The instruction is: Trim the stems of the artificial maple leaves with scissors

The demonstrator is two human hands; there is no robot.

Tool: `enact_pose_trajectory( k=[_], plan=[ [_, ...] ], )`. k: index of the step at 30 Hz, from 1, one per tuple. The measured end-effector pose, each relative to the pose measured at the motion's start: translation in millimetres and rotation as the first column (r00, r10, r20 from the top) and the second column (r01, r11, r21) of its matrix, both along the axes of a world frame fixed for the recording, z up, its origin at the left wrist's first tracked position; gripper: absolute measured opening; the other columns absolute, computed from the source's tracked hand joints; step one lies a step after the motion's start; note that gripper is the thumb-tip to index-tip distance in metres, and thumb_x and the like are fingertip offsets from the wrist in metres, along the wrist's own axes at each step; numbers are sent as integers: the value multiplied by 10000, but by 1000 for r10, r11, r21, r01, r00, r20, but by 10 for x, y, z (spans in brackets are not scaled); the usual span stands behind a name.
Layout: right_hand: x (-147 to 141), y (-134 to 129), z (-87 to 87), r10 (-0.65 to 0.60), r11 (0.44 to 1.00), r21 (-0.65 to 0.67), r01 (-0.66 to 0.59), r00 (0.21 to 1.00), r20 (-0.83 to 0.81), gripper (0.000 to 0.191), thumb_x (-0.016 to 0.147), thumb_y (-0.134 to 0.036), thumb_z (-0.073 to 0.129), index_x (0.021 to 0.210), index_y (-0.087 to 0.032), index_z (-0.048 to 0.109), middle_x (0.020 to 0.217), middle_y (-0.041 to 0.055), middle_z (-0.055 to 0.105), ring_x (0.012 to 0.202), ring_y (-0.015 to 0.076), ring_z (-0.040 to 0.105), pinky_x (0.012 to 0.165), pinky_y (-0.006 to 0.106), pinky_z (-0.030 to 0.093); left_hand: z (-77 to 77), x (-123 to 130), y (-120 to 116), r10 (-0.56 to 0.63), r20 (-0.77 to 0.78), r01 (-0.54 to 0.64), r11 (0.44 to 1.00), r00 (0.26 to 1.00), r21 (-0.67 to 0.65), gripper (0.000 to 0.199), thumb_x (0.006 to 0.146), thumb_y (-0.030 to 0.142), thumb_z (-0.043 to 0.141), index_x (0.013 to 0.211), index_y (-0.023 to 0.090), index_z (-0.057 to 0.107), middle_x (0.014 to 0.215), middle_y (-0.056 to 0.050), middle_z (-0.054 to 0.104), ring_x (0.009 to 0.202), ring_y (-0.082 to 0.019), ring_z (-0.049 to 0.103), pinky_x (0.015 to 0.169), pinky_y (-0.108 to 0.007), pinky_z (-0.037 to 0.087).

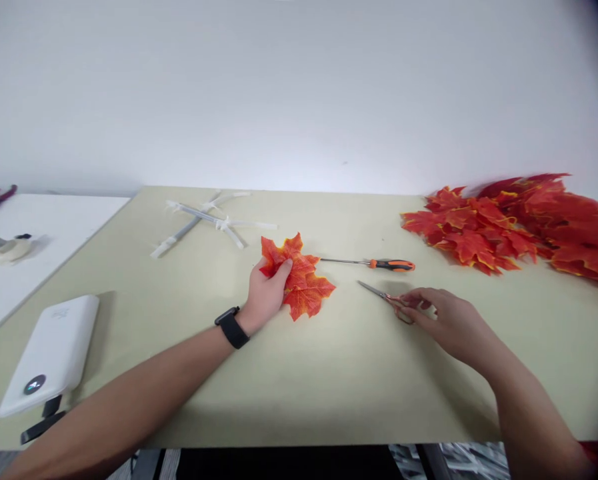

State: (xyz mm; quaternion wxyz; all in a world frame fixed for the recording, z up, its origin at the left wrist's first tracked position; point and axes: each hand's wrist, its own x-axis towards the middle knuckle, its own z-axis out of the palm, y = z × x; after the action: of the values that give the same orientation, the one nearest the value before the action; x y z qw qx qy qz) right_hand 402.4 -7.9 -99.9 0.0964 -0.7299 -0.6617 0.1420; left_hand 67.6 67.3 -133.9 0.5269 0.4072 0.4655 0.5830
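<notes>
Red-orange maple leaves (306, 288) with yellow edges are pinched under the thumb of my left hand (269, 285), near the middle of the table. My right hand (441, 319) has its fingers at the handles of small scissors (386, 297), whose closed blades point up and to the left. Just beyond the scissors lies a screwdriver (391, 265) with an orange and black handle, its shaft reaching toward the leaves. A black watch band is around my left wrist.
A large heap of red leaves (479, 233) lies at the back right. Crossed grey rods with white ties (199, 217) rest at the back left. A white power bank (51, 353) is at the near left, beside an adjoining white table (69, 220).
</notes>
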Motion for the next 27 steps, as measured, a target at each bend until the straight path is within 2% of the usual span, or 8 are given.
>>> enact_pose_trajectory(
  k=[4, 8, 13, 19, 23, 27],
  plan=[
    [-84, 101, 61, 108, 992, -73, -103, 992, 72, 242, 873, -397, 540, 921, -242, 719, 1028, 86, 736, 936, 275, 660, 795, 383, 498, 24, 0, -15, -2, -8, 2, 1000, 1000, -5, 240, 845, 382, 773, 906, 165, 691, 925, -70, 751, 865, -225, 706, 775, -333, 571],
    [-136, 171, 90, 189, 974, -153, -164, 968, 164, 217, 884, -406, 561, 890, -227, 685, 959, 77, 723, 850, 251, 644, 731, 356, 470, 47, -3, -32, -6, -23, 5, 1000, 1000, -13, 236, 841, 377, 775, 899, 166, 686, 924, -74, 749, 866, -231, 704, 768, -331, 566],
    [-259, 242, 117, 237, 961, -204, -186, 935, 265, 110, 802, -286, 578, 716, -218, 587, 807, 59, 680, 708, 217, 593, 616, 321, 376, 45, -5, -28, -1, -19, 1, 1000, 1000, -15, 243, 832, 380, 782, 891, 167, 682, 901, -70, 747, 852, -229, 703, 760, -331, 567],
    [-341, 250, 188, 229, 959, -234, -162, 928, 294, 84, 783, -291, 586, 729, -236, 621, 803, 52, 697, 723, 235, 609, 600, 316, 354, 45, 6, -24, 2, -4, -2, 1000, 1000, -7, 236, 834, 372, 780, 881, 165, 679, 889, -67, 743, 839, -221, 700, 750, -327, 563],
    [-308, 254, 247, 171, 966, -230, -120, 961, 216, 141, 818, -364, 603, 775, -245, 666, 752, 40, 685, 668, 214, 602, 578, 309, 378, 54, 9, -26, -1, 7, 1, 1000, 1000, -8, 239, 828, 371, 784, 875, 161, 680, 887, -65, 742, 841, -224, 703, 750, -327, 566],
    [-191, 305, 242, 169, 964, -211, -164, 986, 7, 199, 837, -416, 624, 774, -235, 677, 691, 14, 645, 586, 159, 552, 540, 278, 403, 43, 5, -21, -17, 19, 17, 1000, 1000, -16, 264, 837, 390, 781, 898, 151, 688, 925, -86, 753, 875, -243, 714, 768, -344, 576]
  ],
)
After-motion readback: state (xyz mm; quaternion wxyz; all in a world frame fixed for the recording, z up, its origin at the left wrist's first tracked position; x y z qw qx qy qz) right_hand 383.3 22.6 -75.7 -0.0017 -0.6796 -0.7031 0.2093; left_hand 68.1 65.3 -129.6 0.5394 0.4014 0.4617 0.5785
